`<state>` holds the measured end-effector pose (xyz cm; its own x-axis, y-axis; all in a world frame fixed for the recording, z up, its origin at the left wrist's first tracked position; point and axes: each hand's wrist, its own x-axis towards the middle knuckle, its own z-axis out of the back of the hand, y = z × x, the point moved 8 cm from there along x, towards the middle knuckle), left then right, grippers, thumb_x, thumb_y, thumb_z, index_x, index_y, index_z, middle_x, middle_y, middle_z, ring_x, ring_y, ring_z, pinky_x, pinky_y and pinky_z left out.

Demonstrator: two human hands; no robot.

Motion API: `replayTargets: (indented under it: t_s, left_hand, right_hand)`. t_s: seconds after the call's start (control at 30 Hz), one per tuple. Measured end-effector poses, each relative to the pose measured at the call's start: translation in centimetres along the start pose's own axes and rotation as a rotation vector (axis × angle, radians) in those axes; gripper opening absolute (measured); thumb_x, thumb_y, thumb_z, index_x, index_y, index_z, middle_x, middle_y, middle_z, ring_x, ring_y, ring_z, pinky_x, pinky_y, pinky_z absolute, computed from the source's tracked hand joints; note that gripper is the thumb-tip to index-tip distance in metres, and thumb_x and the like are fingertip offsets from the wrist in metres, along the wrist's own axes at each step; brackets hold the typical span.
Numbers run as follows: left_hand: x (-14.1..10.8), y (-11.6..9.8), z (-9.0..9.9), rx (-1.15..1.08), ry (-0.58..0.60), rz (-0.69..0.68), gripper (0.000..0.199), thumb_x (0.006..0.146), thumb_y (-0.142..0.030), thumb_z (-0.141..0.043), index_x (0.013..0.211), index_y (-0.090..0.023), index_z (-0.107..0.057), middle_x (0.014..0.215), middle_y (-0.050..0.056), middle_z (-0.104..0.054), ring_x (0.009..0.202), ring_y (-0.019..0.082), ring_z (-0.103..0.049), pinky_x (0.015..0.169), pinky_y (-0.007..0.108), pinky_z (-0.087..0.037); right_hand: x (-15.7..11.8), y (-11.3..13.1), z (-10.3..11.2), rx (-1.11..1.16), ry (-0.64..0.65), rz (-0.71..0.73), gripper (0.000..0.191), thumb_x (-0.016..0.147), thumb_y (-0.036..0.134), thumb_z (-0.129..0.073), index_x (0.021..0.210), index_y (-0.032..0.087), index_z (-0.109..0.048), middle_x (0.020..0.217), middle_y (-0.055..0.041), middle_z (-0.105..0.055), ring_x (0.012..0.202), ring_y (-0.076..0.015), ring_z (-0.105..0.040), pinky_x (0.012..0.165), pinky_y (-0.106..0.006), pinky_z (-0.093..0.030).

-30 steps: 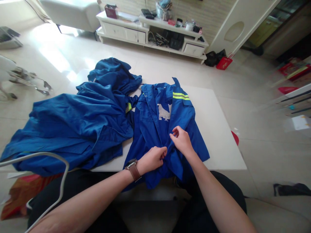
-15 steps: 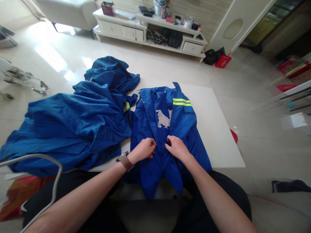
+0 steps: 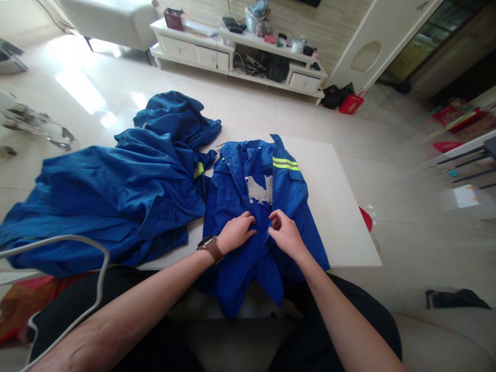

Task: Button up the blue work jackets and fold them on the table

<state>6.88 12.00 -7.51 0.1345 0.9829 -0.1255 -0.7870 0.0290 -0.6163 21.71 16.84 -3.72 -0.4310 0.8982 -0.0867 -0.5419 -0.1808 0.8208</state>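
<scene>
Blue fabric makes up the jacket (image 3: 290,194), spread on the white table (image 3: 341,206), its collar to the far side and hem hanging over the near edge. Its long axis runs near to far between the forearms. Left hand (image 3: 235,232) and right hand (image 3: 285,236) flank the front opening, about equally near it, fingers curled; whether either pinches cloth, I can't quite tell. Another blue garment (image 3: 96,181) lies left.

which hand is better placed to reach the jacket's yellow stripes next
Probably the right hand: nearer the yellow stripes and on their side of the jacket; the left hand is farther away.
</scene>
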Motion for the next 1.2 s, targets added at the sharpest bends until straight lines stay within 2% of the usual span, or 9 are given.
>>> replayTargets:
  t_s: [0.1, 0.2, 0.3, 0.43, 0.53, 0.77, 1.0, 1.2]
  left_hand:
    - [0.1, 0.0, -0.7, 0.023, 0.003, 0.039, 0.018, 0.094, -0.025, -0.064, 0.111, -0.02, -0.065, 0.116, 0.01, -0.064, 0.093, 0.024, -0.068, 0.076, 0.031, -0.049]
    - [0.3, -0.4, -0.6, 0.007, -0.023, 0.049, 0.009, 0.097, -0.022, -0.056, 0.101, -0.018, -0.063, 0.107, 0.01, -0.066, 0.091, 0.023, -0.066, 0.076, 0.031, -0.047]
    - [0.6, -1.8, 0.7, -0.059, -0.084, -0.029, 0.01, 0.099, -0.022, -0.051, 0.096, -0.019, -0.06, 0.095, 0.008, -0.067, 0.088, 0.022, -0.064, 0.076, 0.032, -0.045]
    - [0.1, -4.2, 2.9, -0.151, -0.144, -0.172, 0.007, 0.097, -0.016, -0.053, 0.093, -0.019, -0.059, 0.089, 0.004, -0.066, 0.083, 0.019, -0.062, 0.076, 0.03, -0.045]
    - [-0.5, -4.8, 4.2, -0.269, -0.16, -0.168, 0.008, 0.09, -0.011, -0.058, 0.092, -0.018, -0.062, 0.085, 0.002, -0.066, 0.076, 0.016, -0.062, 0.072, 0.026, -0.046]
    - [-1.4, -5.0, 5.7, -0.375, -0.216, -0.153, 0.018, 0.079, -0.002, -0.061, 0.089, -0.016, -0.068, 0.08, 0.0, -0.068, 0.069, 0.012, -0.062, 0.066, 0.021, -0.048]
    - [-1.6, -4.8, 6.9, -0.464, -0.254, -0.103, 0.017, 0.076, -0.004, -0.065, 0.083, -0.016, -0.074, 0.073, 0.0, -0.072, 0.066, 0.012, -0.065, 0.064, 0.021, -0.049]
    - [-1.8, -4.2, 7.4, -0.519, -0.283, -0.066, 0.016, 0.074, -0.004, -0.066, 0.08, -0.016, -0.074, 0.072, 0.001, -0.073, 0.065, 0.013, -0.066, 0.063, 0.021, -0.05]
  right_hand:
    - [-0.7, -0.6, 0.7, 0.129, -0.023, -0.004, 0.029, 0.068, 0.021, -0.058, 0.097, 0.022, -0.058, 0.073, 0.0056, -0.055, 0.063, -0.0136, -0.057, 0.061, -0.024, -0.045]
    - [-1.3, -1.1, 0.9, 0.262, -0.041, -0.027, 0.034, 0.066, 0.023, -0.06, 0.1, 0.021, -0.057, 0.078, 0.0054, -0.055, 0.061, -0.0116, -0.056, 0.06, -0.024, -0.046]
    - [-1.6, -1.3, 1.1, 0.387, -0.065, -0.062, 0.039, 0.064, 0.025, -0.065, 0.102, 0.02, -0.057, 0.084, 0.0038, -0.057, 0.062, -0.0104, -0.057, 0.06, -0.023, -0.047]
    - [-1.5, -0.4, 1.1, 0.557, -0.087, -0.06, 0.042, 0.062, 0.023, -0.072, 0.102, 0.021, -0.057, 0.086, 0.0032, -0.059, 0.063, -0.0089, -0.058, 0.061, -0.021, -0.048]
    - [-1.5, 0.5, 0.7, 0.635, -0.076, -0.044, 0.044, 0.063, 0.022, -0.077, 0.102, 0.021, -0.057, 0.087, 0.0032, -0.059, 0.063, -0.0081, -0.058, 0.063, -0.021, -0.049]
    - [-1.8, 2.0, -0.4, 0.682, -0.064, -0.003, 0.044, 0.066, 0.027, -0.083, 0.104, 0.022, -0.06, 0.09, 0.0012, -0.061, 0.068, -0.0099, -0.061, 0.065, -0.022, -0.052]
    - [-1.7, 2.4, 0.1, 0.651, -0.173, 0.045, 0.043, 0.07, 0.03, -0.081, 0.107, 0.022, -0.06, 0.091, -0.0002, -0.063, 0.068, -0.0106, -0.062, 0.066, -0.023, -0.055]
    - [-2.0, 3.2, -0.3, 0.611, -0.162, 0.08, 0.036, 0.075, 0.033, -0.077, 0.106, 0.021, -0.063, 0.094, -0.0029, -0.066, 0.069, -0.0122, -0.064, 0.065, -0.025, -0.057]
